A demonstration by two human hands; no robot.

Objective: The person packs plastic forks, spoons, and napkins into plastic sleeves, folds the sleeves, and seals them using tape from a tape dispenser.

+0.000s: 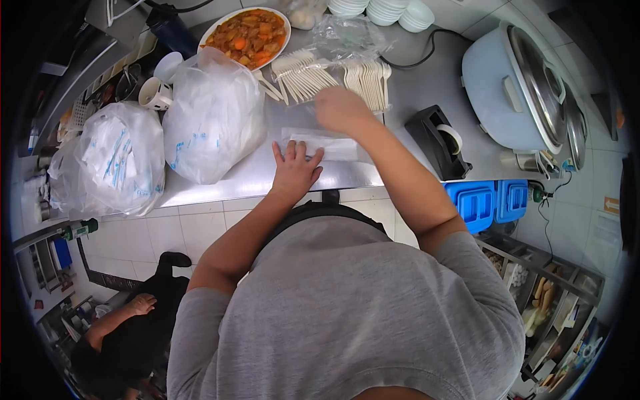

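Observation:
My left hand (295, 168) lies flat, fingers spread, on a small clear packet with a white napkin (330, 147) on the steel counter (413, 87). My right hand (341, 109) hovers blurred just beyond the packet, over a row of pale plastic spoons (367, 80) and forks (303, 73) lying on the counter. I cannot see anything held in its fingers.
Two bulging white plastic bags (213, 117) (117, 160) sit left. A plate of orange stew (250, 33), stacked white bowls (393, 10), a black tape dispenser (440, 140), a rice cooker (517, 87) and blue lids (490, 200) surround. Another person in black (130, 333) crouches lower left.

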